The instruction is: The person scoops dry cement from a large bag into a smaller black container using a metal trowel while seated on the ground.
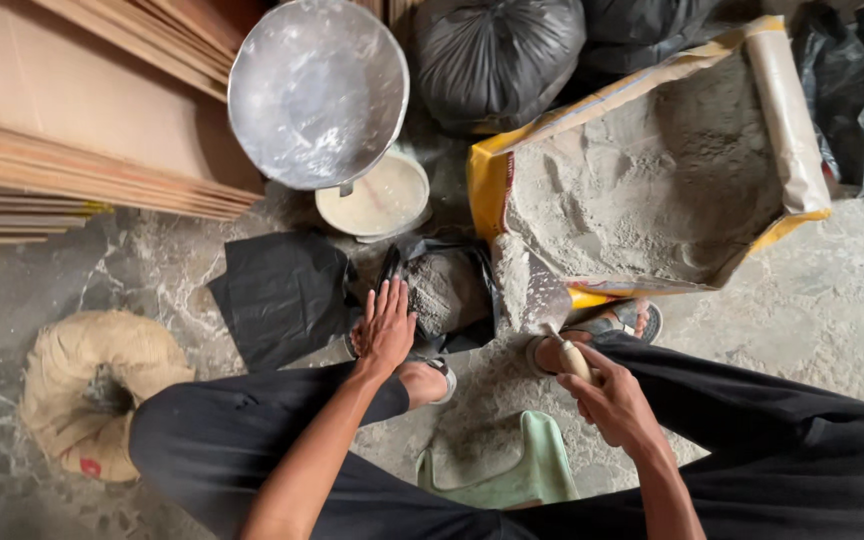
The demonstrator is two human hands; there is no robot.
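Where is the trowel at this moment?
In the head view, right of centre: the trowel is held by the right hand, its blade between the small black bag and the yellow sack.

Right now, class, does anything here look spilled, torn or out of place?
Yes. Grey powder is scattered over the floor between the person's feet, below the trowel in the right hand. The big yellow sack lies slit wide open, its powder exposed. The left hand rests at a small black bag of powder.

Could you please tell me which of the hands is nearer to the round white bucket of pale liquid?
Left. The left hand rests on the small black bag of grey powder just below the white bucket; the right hand grips the trowel, farther off to the lower right.
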